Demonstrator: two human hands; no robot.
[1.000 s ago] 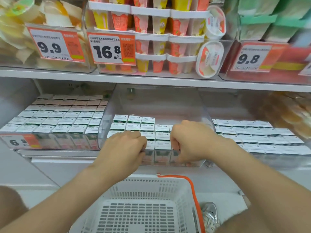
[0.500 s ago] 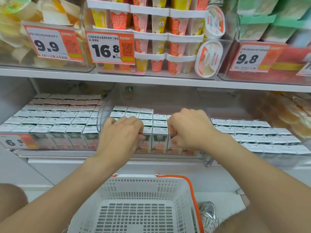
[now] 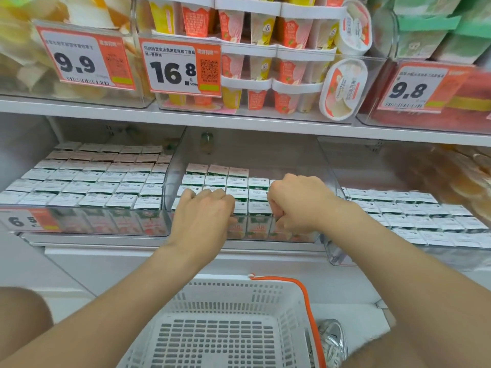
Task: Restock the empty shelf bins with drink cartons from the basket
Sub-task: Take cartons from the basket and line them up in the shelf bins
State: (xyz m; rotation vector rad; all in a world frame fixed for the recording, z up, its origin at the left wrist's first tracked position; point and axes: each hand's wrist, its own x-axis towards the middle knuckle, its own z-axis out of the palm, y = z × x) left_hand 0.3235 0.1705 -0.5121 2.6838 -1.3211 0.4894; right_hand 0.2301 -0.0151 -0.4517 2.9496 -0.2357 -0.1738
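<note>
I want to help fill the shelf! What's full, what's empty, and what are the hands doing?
Basket, empty as far as shown.
Left bin, full of cartons.
Middle bin, part full, back bare.
Right bin, cartons in rows.
Left hand, fingers bent over front cartons.
Right hand, curled at front cartons, hold hidden.

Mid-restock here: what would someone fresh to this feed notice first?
The left hand and right hand curl over the front wall of the clear middle bin on the lower shelf, which is part filled with white-topped drink cartons. Below them, the white basket with its orange handle shows no cartons in view. Above, orange price tags front the upper shelf, with the 16.8 tag near the centre.
</note>
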